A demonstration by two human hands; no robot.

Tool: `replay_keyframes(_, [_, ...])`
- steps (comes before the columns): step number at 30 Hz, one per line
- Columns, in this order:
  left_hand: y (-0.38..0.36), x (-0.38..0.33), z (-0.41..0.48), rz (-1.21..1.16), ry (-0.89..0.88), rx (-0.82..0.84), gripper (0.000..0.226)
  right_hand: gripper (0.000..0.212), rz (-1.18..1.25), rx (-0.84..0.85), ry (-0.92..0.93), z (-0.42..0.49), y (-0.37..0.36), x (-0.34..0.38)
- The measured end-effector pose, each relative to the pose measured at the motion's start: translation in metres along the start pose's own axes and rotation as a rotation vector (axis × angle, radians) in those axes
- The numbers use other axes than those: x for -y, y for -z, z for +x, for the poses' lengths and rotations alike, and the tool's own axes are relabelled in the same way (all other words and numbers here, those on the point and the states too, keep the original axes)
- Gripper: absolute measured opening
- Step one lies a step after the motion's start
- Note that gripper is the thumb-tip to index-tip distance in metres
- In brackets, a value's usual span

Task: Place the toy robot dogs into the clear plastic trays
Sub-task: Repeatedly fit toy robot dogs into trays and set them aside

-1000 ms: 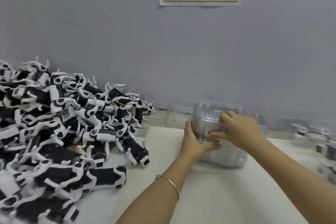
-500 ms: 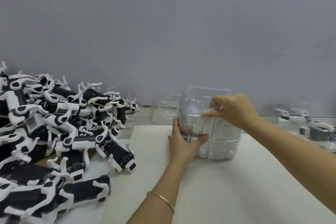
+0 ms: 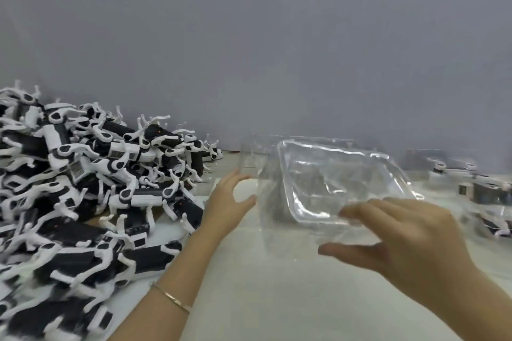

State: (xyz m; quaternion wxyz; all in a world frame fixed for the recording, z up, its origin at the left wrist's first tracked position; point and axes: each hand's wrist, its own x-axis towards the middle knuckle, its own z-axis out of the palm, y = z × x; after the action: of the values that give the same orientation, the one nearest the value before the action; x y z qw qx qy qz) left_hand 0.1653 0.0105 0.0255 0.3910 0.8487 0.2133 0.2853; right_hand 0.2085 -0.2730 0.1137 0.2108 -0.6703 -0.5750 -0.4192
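Fingers (image 3: 368, 209) and thumb of the right hand (image 3: 410, 243) apparently pinch the tilted tray (image 3: 318, 174), centre right.
Left hand (image 3: 224, 202) spread wide just left of the tray; dogs (image 3: 97, 180) heaped at frame left.

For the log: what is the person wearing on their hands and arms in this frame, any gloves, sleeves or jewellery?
The left hand and the right hand are both bare, with no gloves. No sleeve shows on either side up to the edge of the picture. A thin gold-coloured metal bangle circles the left wrist. No watch or ring can be made out on the right.
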Motion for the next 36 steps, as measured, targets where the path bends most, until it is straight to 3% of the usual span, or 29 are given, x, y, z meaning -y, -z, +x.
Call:
replay_keyframes(4, [0.041, 0.004, -0.006, 0.683, -0.019, 0.119, 0.060, 0.057, -0.013, 0.161, 0.056, -0.053, -0.046, 0.018])
replay_keyframes(7, [0.050, 0.007, -0.013, 1.227, -0.062, 0.299, 0.062, 0.061, -0.046, 0.218, 0.065, -0.076, -0.070, 0.025])
replay_keyframes(10, [0.059, 0.016, -0.020, 1.339, 0.078, 0.481, 0.056, 0.059, -0.050, 0.267, 0.042, -0.086, -0.074, 0.031])
replay_keyframes(13, [0.068, 0.012, -0.023, 1.315, 0.019, 0.460, 0.047, 0.058, 0.005, 0.222, -0.049, -0.084, -0.064, 0.032])
replay_keyframes(15, [0.072, 0.003, -0.024, 1.190, -0.018, 0.365, 0.047, 0.054, 0.073, 0.183, -0.190, -0.080, -0.052, 0.028])
replay_keyframes(17, [0.075, -0.013, -0.028, 0.888, -0.001, 0.229, 0.051, 0.050, 0.157, 0.163, -0.376, -0.074, -0.042, 0.023])
replay_keyframes(21, [0.073, -0.057, -0.044, -0.112, 0.006, -0.010, 0.043, 0.026, 0.569, 0.061, -0.770, -0.055, -0.029, 0.021])
replay_keyframes(23, [0.064, -0.078, -0.054, -0.496, -0.014, 0.019, 0.041, 0.028, 0.683, -0.018, -0.804, -0.042, -0.029, 0.022])
replay_keyframes(26, [0.044, -0.098, -0.067, -0.860, 0.009, 0.129, 0.059, 0.040, 0.676, -0.063, -0.735, -0.023, -0.027, 0.027])
replay_keyframes(30, [0.026, -0.107, -0.076, -1.080, 0.118, 0.248, 0.055, 0.049, 0.730, 0.005, -0.730, -0.010, -0.015, 0.022])
replay_keyframes(33, [0.019, -0.111, -0.077, -1.001, 0.125, 0.249, 0.052, 0.043, 0.829, 0.231, -0.764, -0.009, -0.004, 0.011])
replay_keyframes(36, [0.009, -0.114, -0.080, -0.874, 0.142, 0.281, 0.063, 0.044, 0.717, 0.398, -0.760, -0.013, -0.006, 0.009])
